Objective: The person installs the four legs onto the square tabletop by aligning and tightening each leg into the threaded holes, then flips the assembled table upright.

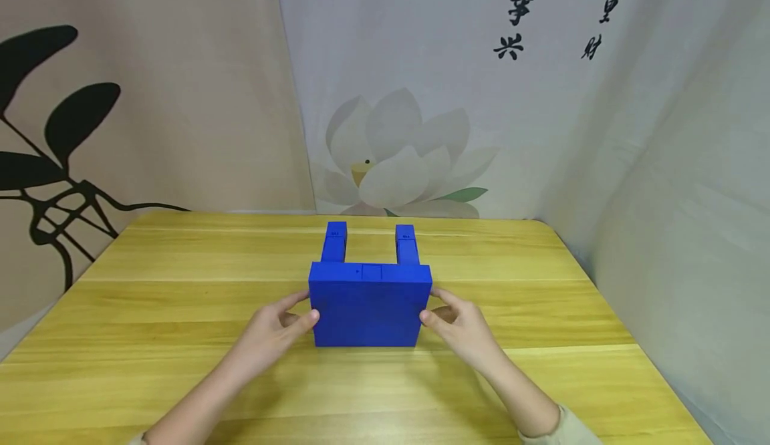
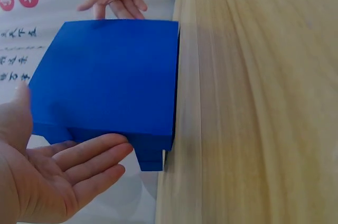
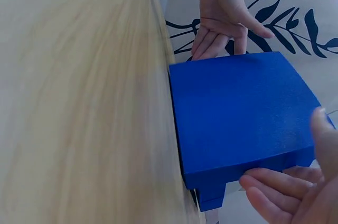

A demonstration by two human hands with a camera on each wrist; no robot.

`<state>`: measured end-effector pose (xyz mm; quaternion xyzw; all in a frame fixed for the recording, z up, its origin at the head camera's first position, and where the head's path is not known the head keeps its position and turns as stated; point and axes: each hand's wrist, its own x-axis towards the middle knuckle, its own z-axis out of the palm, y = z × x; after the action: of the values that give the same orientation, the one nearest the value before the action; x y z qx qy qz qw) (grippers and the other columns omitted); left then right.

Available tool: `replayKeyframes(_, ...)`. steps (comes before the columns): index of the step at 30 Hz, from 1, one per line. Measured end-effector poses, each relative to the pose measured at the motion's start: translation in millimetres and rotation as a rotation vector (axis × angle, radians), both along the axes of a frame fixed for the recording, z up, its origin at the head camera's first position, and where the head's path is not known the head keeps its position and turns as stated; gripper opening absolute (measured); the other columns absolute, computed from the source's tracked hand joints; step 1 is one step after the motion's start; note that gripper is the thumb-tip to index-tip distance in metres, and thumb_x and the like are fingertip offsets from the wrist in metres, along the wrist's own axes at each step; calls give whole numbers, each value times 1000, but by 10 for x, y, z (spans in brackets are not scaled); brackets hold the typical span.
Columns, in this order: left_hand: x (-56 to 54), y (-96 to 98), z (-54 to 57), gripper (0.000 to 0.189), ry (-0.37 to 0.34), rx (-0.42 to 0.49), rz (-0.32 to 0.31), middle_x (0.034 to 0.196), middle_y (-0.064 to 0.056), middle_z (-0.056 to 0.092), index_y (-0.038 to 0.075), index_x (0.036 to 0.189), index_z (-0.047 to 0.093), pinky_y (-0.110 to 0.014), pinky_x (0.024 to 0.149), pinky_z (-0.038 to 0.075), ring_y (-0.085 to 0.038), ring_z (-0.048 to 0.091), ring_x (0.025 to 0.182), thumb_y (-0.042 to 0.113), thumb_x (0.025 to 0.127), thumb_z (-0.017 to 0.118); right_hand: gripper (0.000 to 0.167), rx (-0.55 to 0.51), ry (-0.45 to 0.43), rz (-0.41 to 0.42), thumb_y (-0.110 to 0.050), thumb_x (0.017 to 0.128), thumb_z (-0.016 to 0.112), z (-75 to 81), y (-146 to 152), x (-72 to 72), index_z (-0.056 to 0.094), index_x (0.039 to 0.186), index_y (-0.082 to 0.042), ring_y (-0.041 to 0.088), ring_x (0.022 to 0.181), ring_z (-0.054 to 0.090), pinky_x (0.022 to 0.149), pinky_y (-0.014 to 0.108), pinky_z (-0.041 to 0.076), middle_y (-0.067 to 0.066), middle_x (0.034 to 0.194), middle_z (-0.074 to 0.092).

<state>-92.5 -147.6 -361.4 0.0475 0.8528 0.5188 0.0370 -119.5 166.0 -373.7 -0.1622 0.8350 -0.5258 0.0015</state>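
A blue stool-shaped piece stands tipped on edge on the wooden table, its flat square top facing me. Two blocky legs, a left leg and a right leg, point away at the back. My left hand holds its left edge, thumb at the front face and fingers along the side. On the opposite edge my right hand grips in the same way. Both wrist views show the flat blue face between the two hands, with the fingers against its side. The far legs are partly hidden behind the top.
The wooden table extends around the blue piece on all sides. Behind it hangs a pale cloth backdrop with a lotus print and dark lettering. A plain light curtain borders the right side.
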Motion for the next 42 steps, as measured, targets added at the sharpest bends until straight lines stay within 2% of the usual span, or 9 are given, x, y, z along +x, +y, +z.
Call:
replayKeyframes(7, -53, -13, -63, 63, 26, 1, 6, 87, -5, 71, -2, 136, 48, -42, 75, 54, -22, 68, 85, 35, 89, 68, 46, 58, 49, -63, -18, 84, 75, -65, -32, -48, 59, 126, -6, 14, 77, 67, 69, 31, 54, 2, 83, 72)
replayKeyframes(13, -90, -14, -118, 49, 127, -44, 19, 81, -2, 68, 2, 128, 58, -32, 66, 52, -20, 66, 76, 26, 88, 70, 43, -3, 85, -27, -7, 84, 74, -50, -57, -51, 60, 124, -6, 20, 85, 65, 73, 33, 54, 4, 92, 69)
replayKeyframes(16, -107, 3, -147, 42, 201, -46, 30, 87, -5, 67, 1, 122, 62, -32, 70, 54, -20, 65, 81, 21, 87, 72, 46, -71, 70, 13, -2, 82, 73, -107, -58, -76, 57, 126, -4, 25, 93, 63, 80, 39, 52, 8, 100, 67)
replayKeyframes(19, -122, 20, -200, 38, 237, 14, 8, 96, -7, 67, -1, 119, 62, -36, 81, 54, -22, 65, 91, 14, 85, 74, 51, -116, 66, 69, 0, 82, 73, -216, -40, -121, 51, 127, -2, 25, 99, 61, 89, 40, 49, 10, 105, 66)
replayKeyframes(24, -136, 45, -295, 40, 220, 130, -39, 100, -10, 64, -3, 119, 57, -39, 90, 50, -26, 62, 98, 5, 83, 73, 54, -175, 79, 114, 5, 82, 71, -339, -38, -168, 46, 130, -2, 27, 101, 61, 92, 42, 48, 13, 109, 65)
replayKeyframes(31, -152, 72, -371, 47, 225, 258, -54, 99, -14, 57, -5, 123, 50, -32, 86, 51, -27, 58, 94, -8, 81, 71, 54, -212, 88, 109, 16, 81, 64, -239, -111, -99, 43, 129, 5, 30, 99, 60, 88, 46, 50, 20, 111, 61)
replayKeyframes(34, -161, 70, -402, 48, 258, 273, -66, 98, -14, 56, -5, 124, 49, -32, 85, 52, -26, 57, 92, -9, 81, 70, 53, -206, 123, 108, 17, 81, 64, -184, -127, -51, 43, 128, 6, 27, 96, 60, 86, 45, 51, 20, 109, 61)
replayKeyframes(37, -168, 55, -410, 48, 307, 281, -88, 96, -14, 56, -3, 124, 50, -32, 83, 53, -24, 57, 90, -9, 81, 70, 56, -210, 142, 105, 17, 80, 65, -239, -117, -71, 43, 130, 5, 25, 96, 60, 86, 44, 51, 18, 110, 61)
replayKeyframes(42, -154, 17, -341, 49, 400, 247, -108, 94, -10, 58, 1, 125, 53, -30, 81, 54, -19, 59, 88, -7, 80, 71, 61, -228, 157, 90, 13, 80, 69, -292, -86, -101, 44, 134, -3, 21, 97, 61, 86, 39, 51, 14, 110, 63)
